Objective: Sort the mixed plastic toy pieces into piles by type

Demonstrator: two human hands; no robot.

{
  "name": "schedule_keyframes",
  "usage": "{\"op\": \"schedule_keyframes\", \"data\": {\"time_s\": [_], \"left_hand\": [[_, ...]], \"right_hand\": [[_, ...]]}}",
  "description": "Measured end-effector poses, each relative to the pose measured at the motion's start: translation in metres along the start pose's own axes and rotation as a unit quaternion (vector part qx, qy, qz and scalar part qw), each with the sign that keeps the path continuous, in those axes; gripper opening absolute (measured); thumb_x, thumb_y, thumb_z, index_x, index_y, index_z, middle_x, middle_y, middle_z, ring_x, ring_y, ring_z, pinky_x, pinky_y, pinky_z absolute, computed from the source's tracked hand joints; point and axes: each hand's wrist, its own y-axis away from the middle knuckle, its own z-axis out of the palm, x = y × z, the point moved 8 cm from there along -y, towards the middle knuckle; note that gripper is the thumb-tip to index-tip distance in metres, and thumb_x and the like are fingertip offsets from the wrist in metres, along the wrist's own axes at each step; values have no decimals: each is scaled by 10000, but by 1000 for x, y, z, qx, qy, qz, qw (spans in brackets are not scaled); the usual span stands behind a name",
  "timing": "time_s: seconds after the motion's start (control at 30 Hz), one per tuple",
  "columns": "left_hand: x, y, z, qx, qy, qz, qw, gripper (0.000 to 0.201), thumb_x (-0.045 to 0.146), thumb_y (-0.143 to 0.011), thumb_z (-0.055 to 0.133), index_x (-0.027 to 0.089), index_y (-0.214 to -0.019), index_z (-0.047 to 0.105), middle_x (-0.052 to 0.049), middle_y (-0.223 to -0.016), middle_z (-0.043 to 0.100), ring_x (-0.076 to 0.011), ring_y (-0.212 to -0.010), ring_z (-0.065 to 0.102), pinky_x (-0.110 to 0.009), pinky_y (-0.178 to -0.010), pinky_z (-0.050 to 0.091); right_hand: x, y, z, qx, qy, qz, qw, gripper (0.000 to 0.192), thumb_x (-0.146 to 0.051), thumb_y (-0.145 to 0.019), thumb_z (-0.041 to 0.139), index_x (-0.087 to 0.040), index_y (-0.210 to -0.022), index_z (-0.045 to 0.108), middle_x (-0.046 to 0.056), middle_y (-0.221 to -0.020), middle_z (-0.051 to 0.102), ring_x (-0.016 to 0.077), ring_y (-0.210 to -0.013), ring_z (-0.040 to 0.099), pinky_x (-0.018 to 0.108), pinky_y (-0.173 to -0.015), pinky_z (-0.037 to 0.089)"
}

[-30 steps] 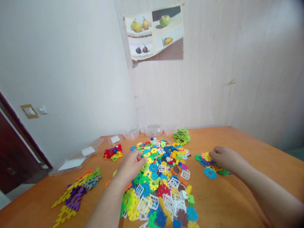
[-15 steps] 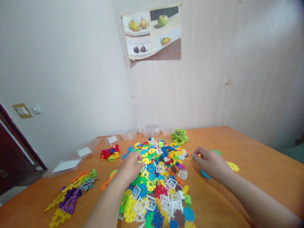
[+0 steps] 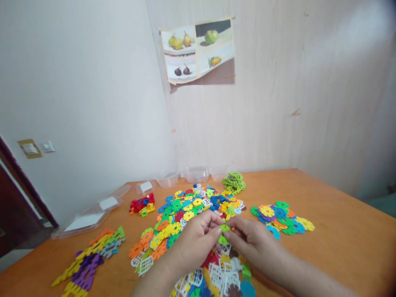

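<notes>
Both hands meet in the lower middle of the frame, above the near part of the big pile of plastic pieces [image 3: 198, 214]. Left hand [image 3: 198, 241] has its grip pinched, thumb and forefinger closed on a small green piece [image 3: 225, 227]; right hand [image 3: 255, 243] pinches the same green piece from the other side, so the piece sits between the two sets of fingertips, lifted just over the pile. A second green bit shows just below it, and I cannot tell whether it is joined to the first.

On the orange bench [image 3: 340, 231], right of the hands, lies a flat cluster of flower discs [image 3: 280, 216] in green, blue, yellow and orange. Toward the far edge sits a green disc heap [image 3: 234, 182], with clear tubs [image 3: 198, 173] against the wall. At lower left lies a row of long strips [image 3: 89, 258] in yellow, purple, orange and green, with a small red cluster [image 3: 142, 204] beyond it. A fruit poster [image 3: 199, 49] hangs at upper middle.
</notes>
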Motion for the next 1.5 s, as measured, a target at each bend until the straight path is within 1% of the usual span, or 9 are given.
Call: {"op": "schedule_keyframes", "data": {"time_s": [0.17, 0.4, 0.57, 0.77, 0.9, 1.03, 1.23, 1.33, 1.5], "left_hand": [[-5, -4, -4, 16, -25, 23, 999, 203, 280, -863, 587, 195, -1043, 630, -45, -920, 659, -147, -832, 615, -266, -769, 489], [-4, -2, -66, 190, -138, 17, 972, 236, 399, -876, 556, 185, -917, 648, 2, -793, 629, -138, -707, 558, -238, -651, 433], [-12, -1, -97, 250, -220, 14, 943, 287, 447, -877, 526, 188, -846, 643, 20, -717, 605, -143, -660, 533, -232, -596, 378], [-26, -6, -94, 216, -305, 19, 928, 238, 379, -899, 473, 204, -809, 606, 27, -688, 585, -144, -639, 534, -233, -582, 358], [-23, -8, -90, 197, -363, 38, 910, 177, 307, -882, 485, 211, -895, 634, -30, -909, 675, -189, -865, 612, -273, -741, 432], [-27, -4, -108, 221, -408, 11, 886, 231, 281, -849, 520, 218, -1029, 651, -70, -1113, 673, -240, -1069, 597, -330, -884, 436], [-44, 3, -140, 232, -415, -72, 877, 289, 315, -846, 523, 218, -1085, 652, -69, -1143, 676, -238, -1059, 613, -329, -887, 447], [-43, 1, -133, 211, -431, -69, 874, 324, 311, -838, 540, 220, -1126, 658, -76, -1185, 667, -242, -1072, 606, -333, -899, 445], [-38, -8, -101, 146, -491, -16, 859, 352, 235, -817, 552, 255, -1146, 675, -58, -1207, 672, -254, -1130, 576, -353, -952, 406]], "right_hand": [[22, -9, -25, 58, 54, 17, 997, 311, -422, -945, 431, -221, -726, 521, -15, -637, 567, 143, -606, 515, 244, -552, 335], [80, -14, -106, 156, 220, 176, 947, 418, -530, -917, 389, -229, -636, 462, 0, -566, 553, 171, -586, 544, 262, -523, 298], [122, -14, -126, 126, 261, 260, 921, 373, -510, -863, 438, -230, -645, 554, 47, -649, 643, 201, -616, 582, 281, -511, 301], [142, -11, -128, 116, 266, 298, 910, 316, -497, -829, 472, -239, -747, 636, 79, -753, 690, 250, -703, 631, 303, -541, 348], [129, -12, -125, 132, 259, 288, 912, 347, -540, -847, 446, -262, -857, 654, 84, -832, 706, 276, -801, 650, 304, -558, 355], [109, -15, -112, 131, 242, 248, 929, 359, -538, -879, 422, -264, -854, 652, 62, -766, 701, 245, -736, 644, 287, -542, 328], [81, -18, -85, 106, 235, 173, 951, 350, -496, -926, 384, -259, -841, 627, 44, -735, 688, 212, -698, 630, 268, -544, 304], [68, -18, -68, 89, 231, 134, 960, 344, -464, -942, 380, -249, -791, 603, 31, -706, 680, 191, -666, 617, 264, -553, 291], [58, -17, -48, 73, 213, 105, 969, 275, -397, -934, 421, -247, -789, 601, 15, -701, 684, 173, -650, 604, 260, -557, 270]]}}
